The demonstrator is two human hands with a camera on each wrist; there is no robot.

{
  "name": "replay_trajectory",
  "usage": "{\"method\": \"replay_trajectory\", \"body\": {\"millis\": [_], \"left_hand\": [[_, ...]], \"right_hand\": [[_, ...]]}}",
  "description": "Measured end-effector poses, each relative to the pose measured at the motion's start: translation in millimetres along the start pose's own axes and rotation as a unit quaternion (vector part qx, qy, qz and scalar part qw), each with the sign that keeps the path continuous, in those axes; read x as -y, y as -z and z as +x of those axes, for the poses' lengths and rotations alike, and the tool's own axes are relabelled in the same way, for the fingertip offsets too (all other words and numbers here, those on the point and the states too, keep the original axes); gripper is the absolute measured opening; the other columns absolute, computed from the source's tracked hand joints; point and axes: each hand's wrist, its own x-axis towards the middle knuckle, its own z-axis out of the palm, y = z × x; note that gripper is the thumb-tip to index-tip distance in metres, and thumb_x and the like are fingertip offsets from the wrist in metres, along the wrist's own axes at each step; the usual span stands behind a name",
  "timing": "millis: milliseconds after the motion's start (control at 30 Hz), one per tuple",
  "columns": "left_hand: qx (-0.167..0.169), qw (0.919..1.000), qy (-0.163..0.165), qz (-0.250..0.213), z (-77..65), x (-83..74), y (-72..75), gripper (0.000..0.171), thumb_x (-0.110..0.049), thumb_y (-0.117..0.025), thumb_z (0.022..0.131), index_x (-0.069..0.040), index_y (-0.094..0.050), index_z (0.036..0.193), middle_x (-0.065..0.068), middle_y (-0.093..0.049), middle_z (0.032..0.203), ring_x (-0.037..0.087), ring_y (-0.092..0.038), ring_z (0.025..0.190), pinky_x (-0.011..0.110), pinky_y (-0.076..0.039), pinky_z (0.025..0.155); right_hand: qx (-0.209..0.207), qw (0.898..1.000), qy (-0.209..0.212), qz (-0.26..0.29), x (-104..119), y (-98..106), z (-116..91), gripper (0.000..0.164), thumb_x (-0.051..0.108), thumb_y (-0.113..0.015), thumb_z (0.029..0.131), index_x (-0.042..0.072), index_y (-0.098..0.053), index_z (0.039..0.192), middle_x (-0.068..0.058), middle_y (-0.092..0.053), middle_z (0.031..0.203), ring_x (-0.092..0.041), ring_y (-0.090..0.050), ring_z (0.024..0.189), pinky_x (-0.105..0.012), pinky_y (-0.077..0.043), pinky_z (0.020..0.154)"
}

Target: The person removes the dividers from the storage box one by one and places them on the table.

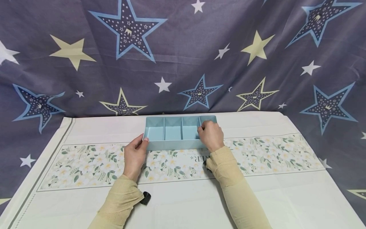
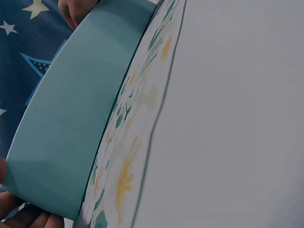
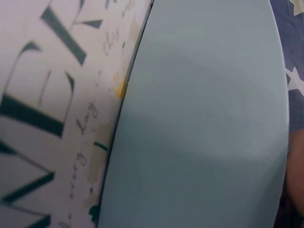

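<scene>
A light blue box with a row of several open compartments sits at the back middle of the table. My left hand grips its left end, thumb at the front corner and fingers along the side. My right hand is over the rightmost compartment, fingers curled down into it; I cannot tell whether they hold anything. The other compartments show bare floors. In the left wrist view the box's long front wall fills the left part, with left-hand fingers at its lower end. The right wrist view shows the same wall.
A white tablecloth with a floral band covers the table. Behind it hangs a dark curtain printed with stars. A black strap piece sticks out at the left sleeve.
</scene>
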Motion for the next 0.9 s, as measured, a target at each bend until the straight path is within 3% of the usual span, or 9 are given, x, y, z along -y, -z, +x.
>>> {"method": "replay_trajectory", "body": {"millis": [267, 900], "left_hand": [[0.000, 1.0000, 0.002, 0.009, 0.3, -0.8, 0.2, 0.047, -0.061, -0.051, 0.082, -0.030, -0.056, 0.117, -0.003, -0.061, 0.111, 0.002, -0.053, 0.090, 0.031, -0.050, 0.077], [0.001, 1.0000, 0.003, 0.003, 0.2, -0.6, 0.5, 0.048, -0.062, -0.051, 0.081, -0.031, -0.056, 0.117, -0.003, -0.061, 0.112, 0.002, -0.053, 0.091, 0.032, -0.050, 0.077]], "right_hand": [[-0.028, 1.000, -0.007, 0.009, 0.4, 2.2, 1.6, 0.028, 0.016, -0.059, 0.080, 0.017, -0.053, 0.053, -0.001, -0.052, 0.050, -0.019, -0.043, 0.042, -0.037, -0.037, 0.038], [-0.034, 0.999, -0.011, 0.003, 2.1, 4.0, 1.7, 0.024, 0.020, -0.059, 0.081, 0.018, -0.056, 0.057, -0.002, -0.055, 0.054, -0.019, -0.045, 0.043, -0.040, -0.040, 0.039]]}}
